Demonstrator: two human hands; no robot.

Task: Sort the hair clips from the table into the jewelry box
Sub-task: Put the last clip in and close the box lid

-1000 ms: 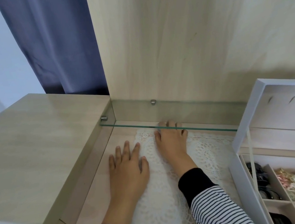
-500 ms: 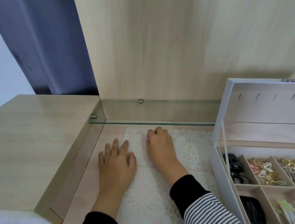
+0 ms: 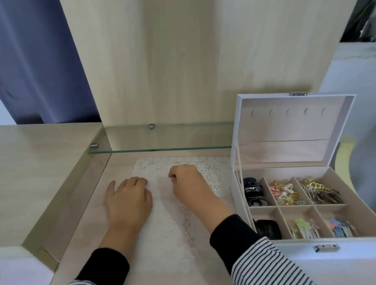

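Nearest, two black-cuffed striped sleeves [image 3: 265, 271] are seen entering from below. The left hand [image 3: 128, 203] is laid palm down on the white lace mat [image 3: 179, 241], its fingers loosely bent and nothing held. The right hand [image 3: 189, 184] is curled into a fist on the same mat, and nothing is seen in it. The mat is spread on the pale wooden table [image 3: 87, 235].

Just right of the right hand, the white jewelry box with beige lining [image 3: 335, 251] is set open, divided into six compartments. In the front row, a black oval hair clip [image 3: 268, 228] is held on the left, green and yellow snap clips [image 3: 303, 228] in the middle, and blue and pink clips [image 3: 339, 227] on the right. These are blurred, though their long axes appear to run front to back. In the rear row, black claw clips [image 3: 253, 191] are stacked along the compartment's length, pink, white and gold clips [image 3: 284, 192] are piled beside them, and gold and dark clips [image 3: 319, 191] are heaped on the right.

The box lid [image 3: 293, 128] is tilted back. Farther off, a glass shelf [image 3: 159, 145] is fixed before an upright wooden panel [image 3: 184, 60]. A blue-purple curtain [image 3: 22, 55] hangs at the left.
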